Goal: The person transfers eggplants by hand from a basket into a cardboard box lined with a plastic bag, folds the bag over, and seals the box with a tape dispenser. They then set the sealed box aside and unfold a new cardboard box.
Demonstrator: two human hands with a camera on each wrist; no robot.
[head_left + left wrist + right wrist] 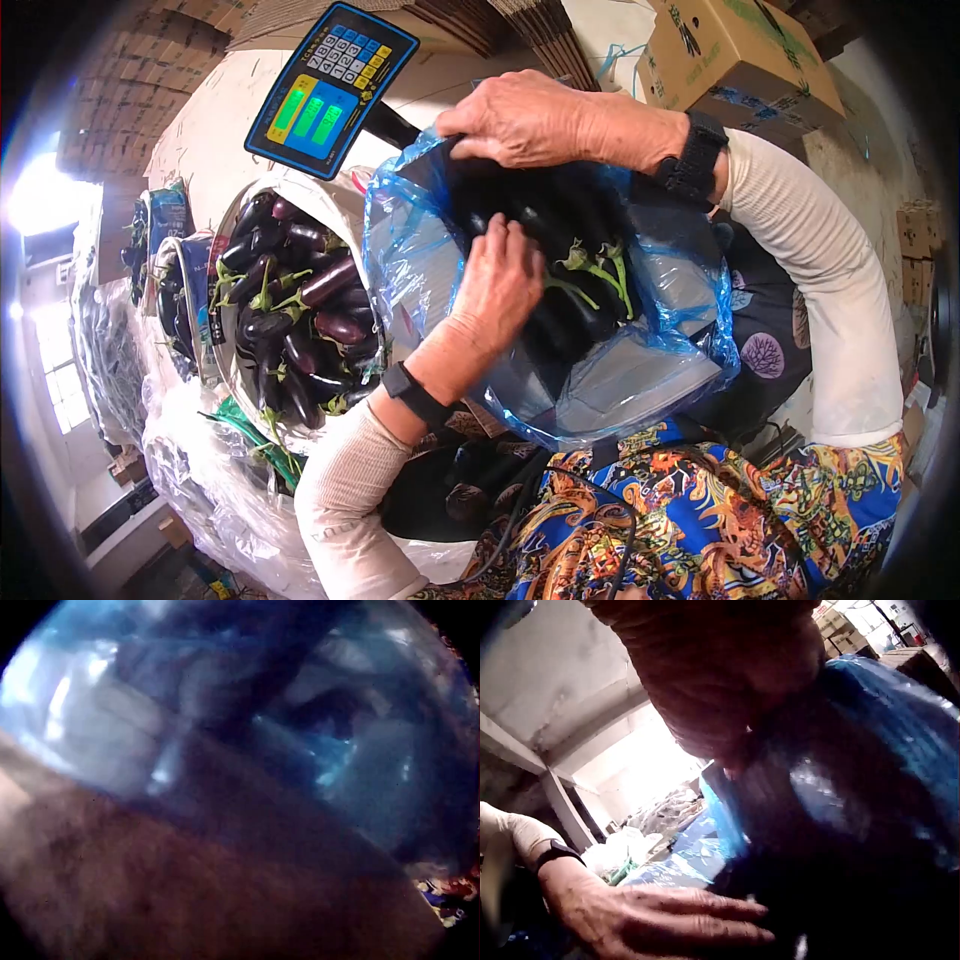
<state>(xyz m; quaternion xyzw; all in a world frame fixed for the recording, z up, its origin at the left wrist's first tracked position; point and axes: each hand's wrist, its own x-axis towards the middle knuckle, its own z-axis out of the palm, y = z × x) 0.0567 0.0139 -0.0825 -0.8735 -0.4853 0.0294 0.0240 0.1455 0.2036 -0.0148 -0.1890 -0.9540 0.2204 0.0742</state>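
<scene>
A blue plastic bag (pixel 650 360), lined with pale sheeting, spreads open in front of the person, holding dark eggplants (pixel 570 325) with green stems. The right hand (pixel 525 120) grips the bag's far rim, fingers curled over the plastic. Reaching inside, the left hand (pixel 495 285) rests on the eggplants; in the right wrist view its fingers (pixel 697 919) lie almost straight against the dark contents. Crinkled blue plastic (pixel 330 761) fills much of the left wrist view, blurred and dim. The lower eggplants are hidden beneath the upper ones.
Left of the bag stands a white-rimmed container (pixel 230 375) full of purple eggplants. A scale display (pixel 330 90) with lit green readouts rises behind it. A cardboard box (pixel 745 60) sits at the back right, and clear plastic sheeting (pixel 215 480) lies at the left.
</scene>
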